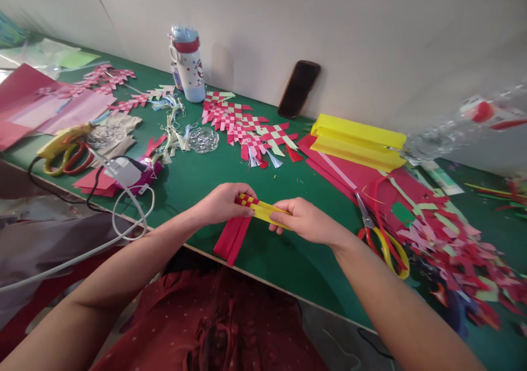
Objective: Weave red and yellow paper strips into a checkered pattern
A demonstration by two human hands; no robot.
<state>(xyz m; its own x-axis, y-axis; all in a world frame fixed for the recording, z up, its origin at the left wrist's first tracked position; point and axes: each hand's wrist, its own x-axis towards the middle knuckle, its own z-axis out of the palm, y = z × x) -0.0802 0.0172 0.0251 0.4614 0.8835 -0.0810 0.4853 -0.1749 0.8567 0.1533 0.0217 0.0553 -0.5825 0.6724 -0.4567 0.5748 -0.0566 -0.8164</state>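
Observation:
Between my two hands is a piece of woven paper strips [261,211], red and yellow in a checker pattern at its left end. My left hand [226,202] pinches the checkered end, fingers closed round it. Red strips [233,240] hang down from there toward the table's front edge. My right hand [295,217] is closed on the loose yellow strips at the other end. Parts of the weave are hidden under the fingers.
Finished woven paper pieces [242,121] lie behind my hands. Scissors [381,234] and paper scraps [457,245] are on the right, near folded yellow paper [358,140]. A bottle [191,66] and a phone [299,88] stand by the wall. A glue gun [61,140] and cables [134,212] lie left.

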